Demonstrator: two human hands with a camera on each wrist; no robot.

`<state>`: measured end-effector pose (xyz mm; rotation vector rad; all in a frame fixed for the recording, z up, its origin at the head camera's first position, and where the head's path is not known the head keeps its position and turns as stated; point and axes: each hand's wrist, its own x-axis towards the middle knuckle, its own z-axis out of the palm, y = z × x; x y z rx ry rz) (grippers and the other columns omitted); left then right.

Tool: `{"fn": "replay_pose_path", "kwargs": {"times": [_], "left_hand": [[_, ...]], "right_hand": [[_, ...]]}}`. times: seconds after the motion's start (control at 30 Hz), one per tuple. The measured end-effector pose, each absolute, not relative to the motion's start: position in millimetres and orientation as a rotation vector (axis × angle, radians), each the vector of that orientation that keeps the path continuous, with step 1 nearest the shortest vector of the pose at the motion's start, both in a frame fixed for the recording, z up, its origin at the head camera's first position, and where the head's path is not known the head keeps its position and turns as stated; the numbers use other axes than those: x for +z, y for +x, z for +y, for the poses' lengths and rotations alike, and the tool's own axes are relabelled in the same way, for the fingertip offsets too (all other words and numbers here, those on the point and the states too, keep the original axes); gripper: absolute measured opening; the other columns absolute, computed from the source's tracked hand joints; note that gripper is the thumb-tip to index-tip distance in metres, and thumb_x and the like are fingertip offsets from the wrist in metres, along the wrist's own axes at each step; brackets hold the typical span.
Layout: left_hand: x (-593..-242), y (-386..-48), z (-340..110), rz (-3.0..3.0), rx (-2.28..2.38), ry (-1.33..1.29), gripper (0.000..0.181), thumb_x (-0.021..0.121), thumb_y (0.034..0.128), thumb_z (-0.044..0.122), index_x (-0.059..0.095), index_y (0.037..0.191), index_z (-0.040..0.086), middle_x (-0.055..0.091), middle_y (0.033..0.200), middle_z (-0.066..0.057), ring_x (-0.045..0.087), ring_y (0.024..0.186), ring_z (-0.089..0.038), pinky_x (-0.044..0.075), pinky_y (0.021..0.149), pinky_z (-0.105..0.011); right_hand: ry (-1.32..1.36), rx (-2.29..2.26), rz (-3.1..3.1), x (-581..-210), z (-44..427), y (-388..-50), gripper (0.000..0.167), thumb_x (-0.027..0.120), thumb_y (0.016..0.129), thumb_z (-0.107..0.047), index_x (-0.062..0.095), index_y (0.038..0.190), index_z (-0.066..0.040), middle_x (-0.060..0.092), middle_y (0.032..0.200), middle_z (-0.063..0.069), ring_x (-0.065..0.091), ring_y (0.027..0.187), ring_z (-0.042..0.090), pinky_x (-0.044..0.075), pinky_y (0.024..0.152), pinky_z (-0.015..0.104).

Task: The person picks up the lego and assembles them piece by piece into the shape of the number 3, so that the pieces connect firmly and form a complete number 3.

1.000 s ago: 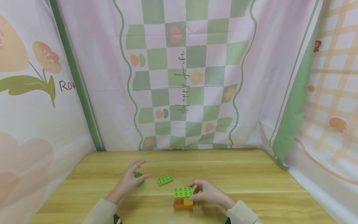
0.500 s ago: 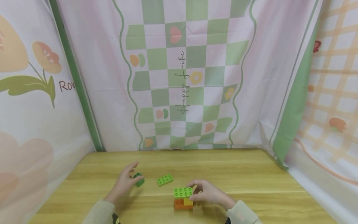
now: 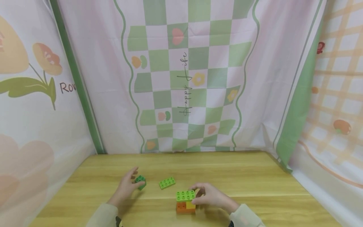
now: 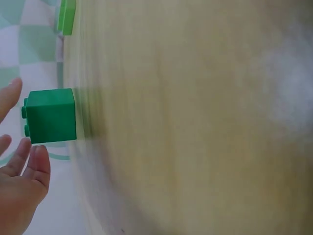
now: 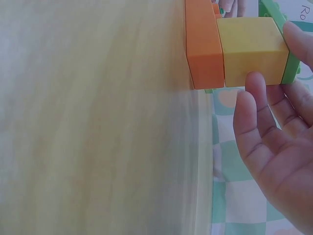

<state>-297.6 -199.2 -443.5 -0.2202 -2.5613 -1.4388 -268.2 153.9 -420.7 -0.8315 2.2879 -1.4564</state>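
My left hand (image 3: 124, 188) is at the dark green building block (image 3: 141, 182), with thumb and fingers spread around it. In the left wrist view a gap shows between the thumb and the block (image 4: 51, 116), and the fingertips are close below it. My right hand (image 3: 211, 196) holds the right end of a small stack, its thumb on the light green brick (image 3: 185, 195) on top. Under that brick are a yellow block (image 5: 254, 51) and an orange brick (image 5: 204, 54) at the base. The fingers lie along the stack's far side, partly hidden in the head view.
A loose light green brick (image 3: 167, 183) lies on the wooden table (image 3: 241, 176) between the dark green block and the stack. Patterned cloth curtains (image 3: 181, 94) stand behind the table and along both sides.
My left hand has drawn back slightly to the left and nearer, uncovering more of the dark green block, which has turned a little. The right hand and the stack stay put.
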Motion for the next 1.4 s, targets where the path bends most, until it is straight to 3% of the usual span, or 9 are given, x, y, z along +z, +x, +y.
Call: {"fn": "replay_pose_path", "kwargs": {"times": [0.57,0.93,1.4], "left_hand": [[-445,-293,-202,-2.663,-1.362,-0.143,0.067,0.072,0.0757,0.007,0.037,0.130,-0.011,0.054,0.114,-0.027,0.054,0.097,-0.035,0.044,0.084,-0.050],[-449,-295,-199,-2.621,-1.404,-0.177,0.044,0.072,0.0757,0.008,0.054,0.112,-0.009,0.061,0.092,-0.008,0.057,0.083,-0.021,0.050,0.075,-0.037],[-437,-291,-191,-2.626,-1.403,-0.162,0.046,0.071,0.0779,0.011,0.054,0.116,-0.008,0.061,0.094,-0.007,0.056,0.086,-0.021,0.047,0.079,-0.042]], "right_hand": [[-0.841,-1.452,2.281,-420,154,-268,0.038,0.070,0.081,-0.014,0.058,0.116,-0.003,0.062,0.089,0.008,0.057,0.078,0.022,0.048,0.063,0.029],[-0.844,-1.458,2.281,-422,154,-268,0.036,0.070,0.081,-0.013,0.059,0.115,-0.004,0.062,0.089,0.008,0.058,0.077,0.021,0.049,0.063,0.028],[-0.839,-1.454,2.277,-421,154,-268,0.038,0.070,0.082,-0.013,0.058,0.116,-0.004,0.062,0.091,0.008,0.058,0.078,0.021,0.049,0.064,0.029]]}}
